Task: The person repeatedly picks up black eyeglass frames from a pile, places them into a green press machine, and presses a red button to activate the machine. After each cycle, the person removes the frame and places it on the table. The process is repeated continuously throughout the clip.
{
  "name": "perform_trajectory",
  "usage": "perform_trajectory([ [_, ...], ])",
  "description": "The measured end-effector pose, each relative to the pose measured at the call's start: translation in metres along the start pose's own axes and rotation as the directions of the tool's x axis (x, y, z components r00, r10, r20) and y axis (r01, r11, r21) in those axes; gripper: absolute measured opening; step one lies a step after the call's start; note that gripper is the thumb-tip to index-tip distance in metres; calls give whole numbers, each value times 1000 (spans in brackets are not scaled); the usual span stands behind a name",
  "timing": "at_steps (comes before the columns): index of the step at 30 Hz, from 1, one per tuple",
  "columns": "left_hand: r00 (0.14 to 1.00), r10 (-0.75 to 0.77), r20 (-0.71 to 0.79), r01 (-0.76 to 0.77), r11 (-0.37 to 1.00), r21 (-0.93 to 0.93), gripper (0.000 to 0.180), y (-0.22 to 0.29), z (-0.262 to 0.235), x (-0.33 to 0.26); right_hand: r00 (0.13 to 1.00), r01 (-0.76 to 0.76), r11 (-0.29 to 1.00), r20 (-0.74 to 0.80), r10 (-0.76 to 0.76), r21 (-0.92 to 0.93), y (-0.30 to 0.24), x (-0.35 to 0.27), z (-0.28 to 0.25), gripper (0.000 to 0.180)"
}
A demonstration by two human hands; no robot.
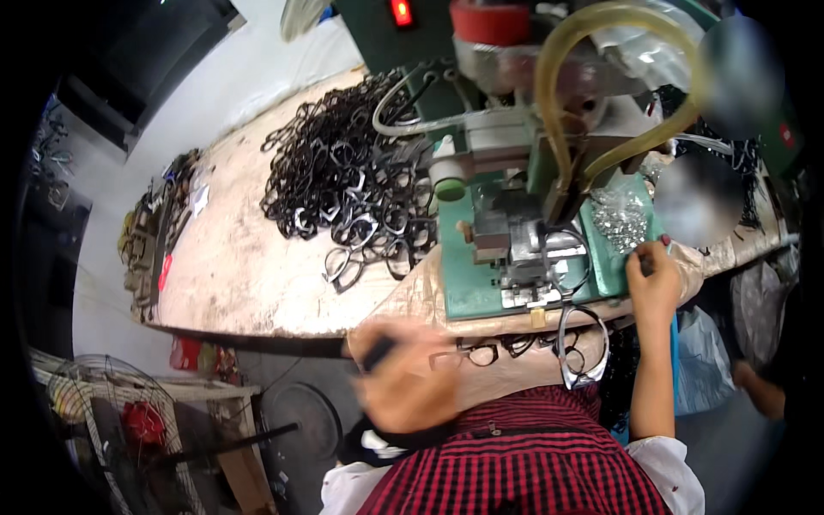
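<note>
My left hand (408, 373) is smeared by motion above the near table edge, left of my lap. A dark patch shows on it; whether it holds anything cannot be told. My right hand (654, 276) rests at the right edge of the green machine base (468, 292), its fingertips pinched beside a pile of small shiny metal parts (620, 219). What is between those fingers is too small to make out. An eyeglass frame (562, 343) sits at the machine's metal fixture (524, 257), one rim hanging over the front edge. Neither hand touches it.
A large heap of dark eyeglass frames (335, 172) covers the table (223, 275) left of the machine. More frames (481, 352) lie on brown paper at my lap. A yellowish hose (554, 86) loops over the machine. Another person's hand (760, 390) shows at far right.
</note>
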State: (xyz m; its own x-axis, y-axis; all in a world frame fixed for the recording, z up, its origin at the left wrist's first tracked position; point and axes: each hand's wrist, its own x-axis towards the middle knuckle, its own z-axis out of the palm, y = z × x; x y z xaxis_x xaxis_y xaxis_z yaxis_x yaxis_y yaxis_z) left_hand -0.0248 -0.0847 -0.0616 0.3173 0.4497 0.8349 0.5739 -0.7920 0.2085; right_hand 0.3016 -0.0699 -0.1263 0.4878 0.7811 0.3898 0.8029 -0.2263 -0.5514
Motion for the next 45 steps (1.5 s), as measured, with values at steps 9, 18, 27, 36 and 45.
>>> perform_trajectory([
  [9, 928, -372, 17, 328, 837, 438, 14, -145, -43, 6, 991, -123, 895, 95, 91, 429, -8, 10, 20, 15],
  [18, 870, -487, 85, 391, 783, 484, 13, -210, 9, -68, 981, 17, 977, -190, 24, 213, 24, -26, -22, 11],
  [27, 785, -615, -68, 563, 756, -334, 10, -158, 34, -8, 972, 142, 652, 20, -234, 745, -99, 19, -29, 47],
  [36, 781, -611, -126, 291, 535, -794, 16, -63, 24, 35, 980, -117, 445, 175, -92, 888, -120, 14, 5, 52],
  [45, 920, -303, -248, 11, 653, -758, 20, -35, 29, 94, 915, -330, 291, 380, -136, 898, -147, -6, -42, 59],
])
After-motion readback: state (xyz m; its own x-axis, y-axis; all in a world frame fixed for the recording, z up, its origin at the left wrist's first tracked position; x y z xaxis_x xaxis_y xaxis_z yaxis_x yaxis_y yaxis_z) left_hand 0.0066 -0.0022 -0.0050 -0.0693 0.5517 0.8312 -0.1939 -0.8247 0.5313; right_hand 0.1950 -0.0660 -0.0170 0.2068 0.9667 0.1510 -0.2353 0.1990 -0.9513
